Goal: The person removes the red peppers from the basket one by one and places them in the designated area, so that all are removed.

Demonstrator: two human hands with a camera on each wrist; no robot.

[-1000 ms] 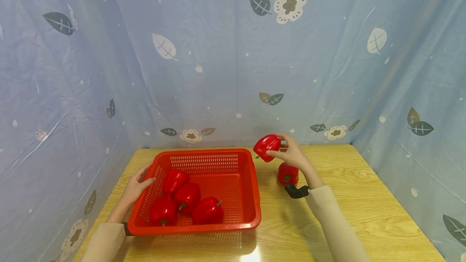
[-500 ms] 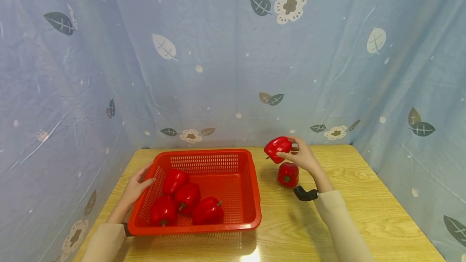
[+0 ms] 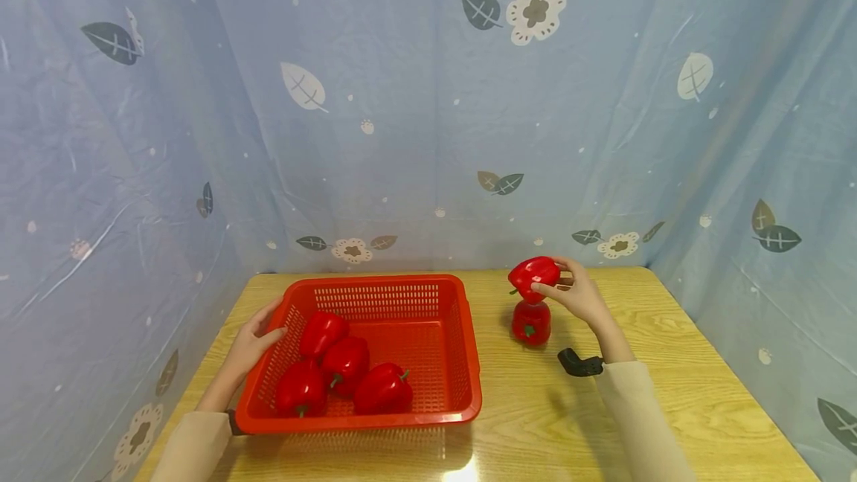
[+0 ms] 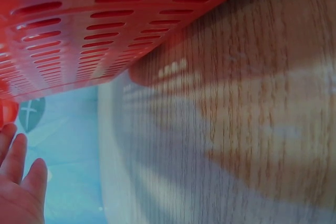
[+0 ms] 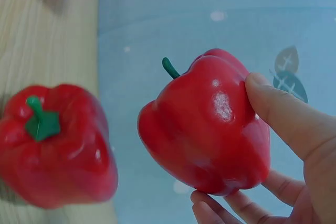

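Note:
My right hand (image 3: 579,294) holds a glossy red bell pepper (image 3: 533,278) with a green stem, thumb on its near side and fingers behind. In the right wrist view the held pepper (image 5: 207,124) is tilted, its stem pointing up and left. Just below it in the head view, another red bell pepper (image 3: 531,324) rests on the table, stem toward me. My left hand (image 3: 248,348) is at the left rim of a red plastic basket (image 3: 465,348), thumb over the rim. Its fingers (image 4: 35,179) look straight and relaxed outside the basket in the left wrist view.
Several red bell peppers (image 3: 301,389) lie in the left and front parts of the basket. The wooden table (image 3: 656,407) extends to the right of it. A blue patterned curtain (image 3: 382,132) hangs behind the table and on both sides.
My right hand has carried its pepper to the right and slightly down, from beside the basket's right rim to above the pepper on the table. The left hand and basket have stayed put.

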